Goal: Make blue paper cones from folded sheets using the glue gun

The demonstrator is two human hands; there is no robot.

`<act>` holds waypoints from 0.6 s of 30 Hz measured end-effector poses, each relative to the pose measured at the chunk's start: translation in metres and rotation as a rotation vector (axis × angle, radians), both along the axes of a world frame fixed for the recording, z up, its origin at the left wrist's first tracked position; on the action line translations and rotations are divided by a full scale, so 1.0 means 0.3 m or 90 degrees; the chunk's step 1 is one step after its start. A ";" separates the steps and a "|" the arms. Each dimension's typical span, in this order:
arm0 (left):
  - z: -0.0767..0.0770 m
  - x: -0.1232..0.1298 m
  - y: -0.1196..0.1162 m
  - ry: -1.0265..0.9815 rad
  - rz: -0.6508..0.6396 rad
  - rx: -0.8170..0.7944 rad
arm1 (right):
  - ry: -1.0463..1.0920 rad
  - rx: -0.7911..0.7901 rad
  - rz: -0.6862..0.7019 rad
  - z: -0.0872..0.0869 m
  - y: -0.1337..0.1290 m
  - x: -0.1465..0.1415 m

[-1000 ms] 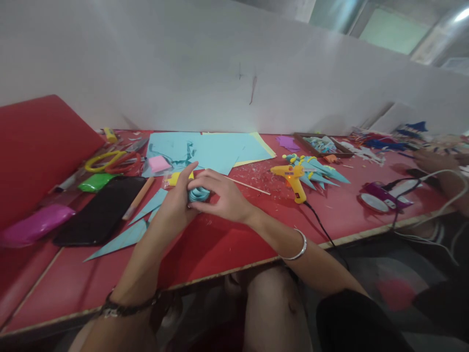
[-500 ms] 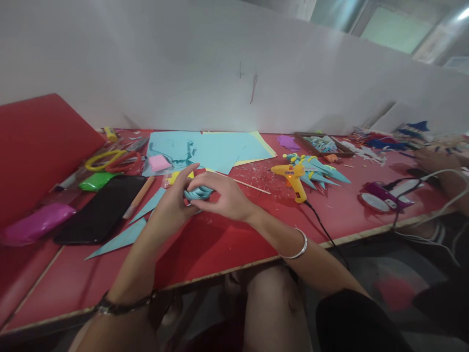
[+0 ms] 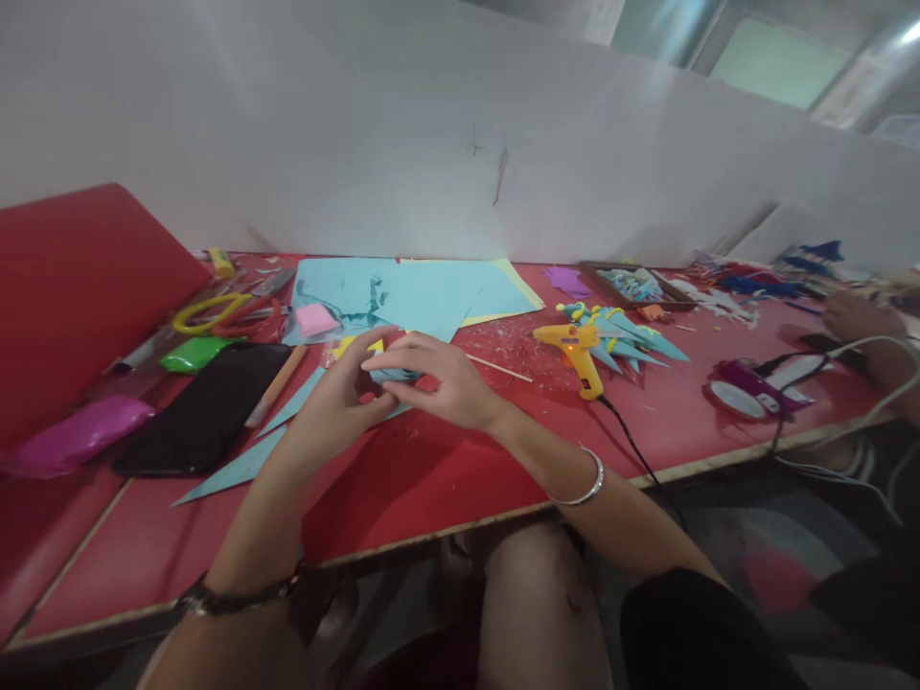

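Between my two hands is a coil of rolled light-blue paper [image 3: 394, 375], partly covered by fingers. My left hand [image 3: 337, 393] curves round its left side, thumb below and fingers above. From the right, my right hand [image 3: 449, 383] pinches the coil, its fingers over the top and thumb underneath. Cut blue paper triangles [image 3: 234, 470] lie left of my left wrist. Behind my hands, large blue paper sheets [image 3: 424, 297] rest against the wall on top of a yellow sheet [image 3: 528, 287]. A thin wooden stick [image 3: 499, 367] lies just right of my right hand.
A yellow glue gun [image 3: 579, 350] with a cord stands beside blue paper cones [image 3: 647, 343]. Left are a black phone [image 3: 208, 412], scissors [image 3: 248, 316], and green [image 3: 193, 355] and magenta packets [image 3: 86, 436]. A purple device [image 3: 747, 388] and another person's hand [image 3: 855, 316] are at right.
My right hand's fingers have shifted left over the top of the coil, and my left index finger has bent down toward it. The coil is more covered now.
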State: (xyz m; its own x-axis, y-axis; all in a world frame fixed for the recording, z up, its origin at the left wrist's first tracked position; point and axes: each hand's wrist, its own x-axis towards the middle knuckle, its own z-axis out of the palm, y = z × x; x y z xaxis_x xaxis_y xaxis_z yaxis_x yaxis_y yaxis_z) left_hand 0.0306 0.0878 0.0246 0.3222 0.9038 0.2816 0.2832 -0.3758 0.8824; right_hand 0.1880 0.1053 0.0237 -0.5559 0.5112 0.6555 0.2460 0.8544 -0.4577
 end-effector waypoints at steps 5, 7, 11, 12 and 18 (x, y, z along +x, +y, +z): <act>0.015 -0.008 -0.009 -0.024 -0.012 -0.039 | 0.030 0.013 -0.026 0.002 0.007 0.007; 0.023 -0.012 -0.012 -0.010 -0.005 -0.036 | 0.036 0.009 -0.025 0.004 0.009 0.010; 0.026 -0.018 -0.011 0.046 0.027 -0.014 | 0.037 -0.005 -0.030 0.001 0.013 0.014; 0.025 -0.018 -0.010 0.063 0.038 -0.009 | 0.031 -0.010 -0.033 0.000 0.013 0.014; 0.040 -0.007 -0.010 0.122 0.099 -0.002 | 0.012 -0.032 -0.018 0.005 0.011 0.014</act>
